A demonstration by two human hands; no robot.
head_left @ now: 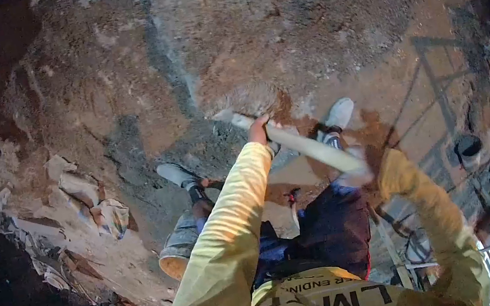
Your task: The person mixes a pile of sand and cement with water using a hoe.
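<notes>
Head view - 2 hands on 1 white handle (313, 149), its tip at the sand pile (274, 23). Left hand (258, 129) clamps it near the pile for leverage. Right hand (361, 170) sits farther back - blurred, grip unclear. Bucket (178, 254) well short of the pile.

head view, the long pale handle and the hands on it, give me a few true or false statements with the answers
Both hands hold the long pale handle: true, the left hand and the right hand each close a grip on it.
The sleeves are blue: false, they are yellow sleeves.
A grey round bucket sits near the left shoe: true.
The person stands barefoot: false, both feet wear pale shoes.
</notes>
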